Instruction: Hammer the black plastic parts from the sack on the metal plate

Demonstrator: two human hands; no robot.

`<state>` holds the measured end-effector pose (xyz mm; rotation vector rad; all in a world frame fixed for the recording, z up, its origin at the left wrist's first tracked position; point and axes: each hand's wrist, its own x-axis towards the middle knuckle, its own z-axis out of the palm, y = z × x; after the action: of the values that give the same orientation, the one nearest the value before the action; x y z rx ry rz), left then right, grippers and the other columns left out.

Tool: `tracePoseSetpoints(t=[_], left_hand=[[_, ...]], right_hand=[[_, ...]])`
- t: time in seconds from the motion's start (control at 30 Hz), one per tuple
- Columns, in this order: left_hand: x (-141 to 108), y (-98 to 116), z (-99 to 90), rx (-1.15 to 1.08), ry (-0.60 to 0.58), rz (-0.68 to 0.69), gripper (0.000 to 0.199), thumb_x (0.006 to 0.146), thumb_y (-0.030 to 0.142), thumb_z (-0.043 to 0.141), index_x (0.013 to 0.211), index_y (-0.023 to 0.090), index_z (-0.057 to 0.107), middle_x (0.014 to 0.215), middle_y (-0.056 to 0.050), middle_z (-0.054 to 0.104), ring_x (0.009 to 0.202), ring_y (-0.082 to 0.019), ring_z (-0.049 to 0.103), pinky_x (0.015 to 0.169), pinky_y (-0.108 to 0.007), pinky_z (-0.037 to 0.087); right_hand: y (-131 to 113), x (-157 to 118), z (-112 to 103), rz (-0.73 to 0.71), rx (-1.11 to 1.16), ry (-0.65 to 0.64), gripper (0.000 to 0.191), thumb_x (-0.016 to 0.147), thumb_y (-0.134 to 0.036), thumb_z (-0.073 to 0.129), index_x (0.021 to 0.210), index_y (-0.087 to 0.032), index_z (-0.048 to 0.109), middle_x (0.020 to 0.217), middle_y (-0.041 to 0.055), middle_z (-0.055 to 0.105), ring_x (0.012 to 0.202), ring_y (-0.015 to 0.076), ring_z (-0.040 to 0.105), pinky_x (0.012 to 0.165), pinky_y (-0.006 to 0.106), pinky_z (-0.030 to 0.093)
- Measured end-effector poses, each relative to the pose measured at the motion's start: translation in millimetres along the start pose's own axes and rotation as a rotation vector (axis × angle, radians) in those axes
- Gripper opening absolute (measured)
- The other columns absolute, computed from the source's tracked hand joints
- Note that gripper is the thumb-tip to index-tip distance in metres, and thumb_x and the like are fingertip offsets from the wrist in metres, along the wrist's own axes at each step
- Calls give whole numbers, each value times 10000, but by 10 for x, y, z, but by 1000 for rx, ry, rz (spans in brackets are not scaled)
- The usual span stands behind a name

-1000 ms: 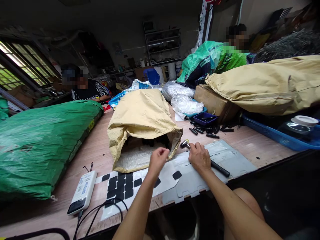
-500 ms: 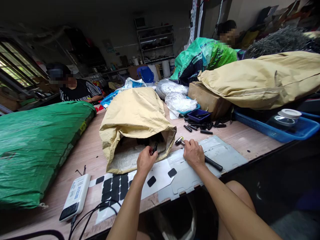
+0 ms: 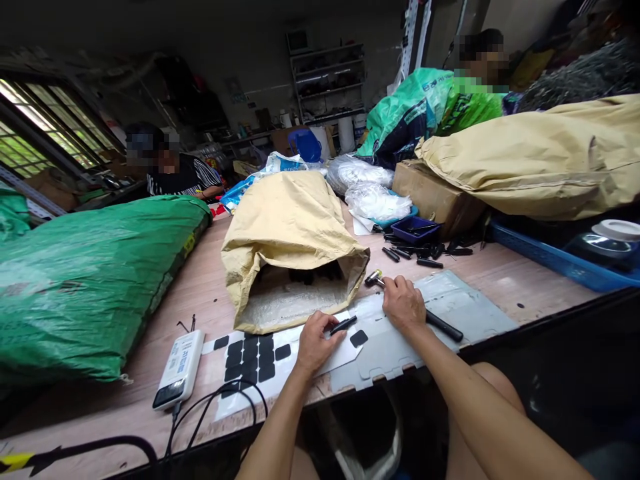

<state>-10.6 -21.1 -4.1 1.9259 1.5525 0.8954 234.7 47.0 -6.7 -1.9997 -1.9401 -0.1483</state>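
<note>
My left hand (image 3: 316, 343) pinches a slim black tapered piece (image 3: 345, 325) by one end, its other end pointing right, over white paper in front of the open paper sack (image 3: 295, 233). Dark things lie inside the sack's mouth. My right hand (image 3: 404, 303) is closed round a hammer, whose head (image 3: 374, 278) has a yellow face and sticks out to the left; its black handle (image 3: 444, 325) comes out on the right. Beneath the hammer lies a grey sheet (image 3: 467, 303). Black rounded squares (image 3: 250, 363) sit on the paper near my left hand.
A power bank (image 3: 179, 370) with black cables lies on the left, by a big green sack (image 3: 95, 287). Similar black pieces (image 3: 430, 263) are scattered near a purple tray (image 3: 415, 230). A blue tray (image 3: 545, 257) holds a jar. Two other people sit farther back.
My left hand has drawn back from the sack's mouth with the black piece, which now lies flatter and points right. My right hand keeps its hold on the hammer. The view has shifted.
</note>
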Motion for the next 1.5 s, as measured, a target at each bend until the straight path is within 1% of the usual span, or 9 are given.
tracePoseSetpoints(t=[0.1,0.23,0.4,0.57,0.77,1.07,1.2,1.37,1.5], left_hand=[[9,-3,-2,-8,5,-14,128,801,255,740,922,222,712,901,-18,632,885,-194,597,821,-314,467],[18,-6,3,-39,1,-44,139,787,236,756,916,218,706,897,-9,621,880,-187,583,812,-309,452],[38,-21,29,-61,11,-70,177,758,213,784,909,218,692,880,4,606,864,-180,570,805,-302,445],[31,-40,54,-61,24,-40,162,759,190,783,882,218,681,886,6,611,883,-182,567,810,-299,436],[26,-33,63,-18,55,-36,134,766,176,779,823,206,661,835,12,586,840,-175,547,784,-295,418],[27,-31,69,-17,56,-44,137,756,187,767,856,212,677,842,6,602,844,-176,562,781,-288,435],[17,-22,45,-2,28,-51,104,814,271,735,886,216,683,870,-3,607,876,-186,565,797,-300,430],[29,-9,14,12,9,-64,351,1026,399,423,792,215,608,866,-20,585,885,-192,551,829,-329,411],[38,-9,11,25,20,-81,452,1060,403,283,716,221,513,813,-25,549,846,-196,528,821,-336,404]], right_hand=[[53,-19,-89,59,105,-24,303,967,-213,526,1221,-241,689,1050,84,642,984,219,556,753,320,353],[50,-258,-227,152,366,100,329,986,-241,474,1244,-213,677,1086,84,666,971,215,600,781,321,426],[-280,-703,-339,-63,715,56,331,1004,-276,430,1205,-186,677,1039,70,689,984,196,649,885,311,503],[-639,-949,-405,-200,674,-5,370,1032,-260,394,1306,-192,633,1031,67,673,947,188,654,842,301,522],[-710,-1052,-389,-261,460,-60,356,1019,-189,412,1286,-207,648,982,58,666,912,195,657,784,294,512],[-586,-1023,-375,-182,522,-53,359,1018,-223,412,1276,-209,661,1009,53,676,924,181,664,802,278,515],[-403,-851,-376,-78,529,20,343,1018,-258,432,1259,-216,672,1046,50,687,974,179,657,838,276,494],[-30,-453,-283,54,298,71,328,990,-239,483,1245,-226,690,1048,60,675,944,193,610,766,296,426],[129,-206,-102,80,88,36,320,965,-217,522,1222,-226,713,987,77,648,897,205,550,717,317,337]])
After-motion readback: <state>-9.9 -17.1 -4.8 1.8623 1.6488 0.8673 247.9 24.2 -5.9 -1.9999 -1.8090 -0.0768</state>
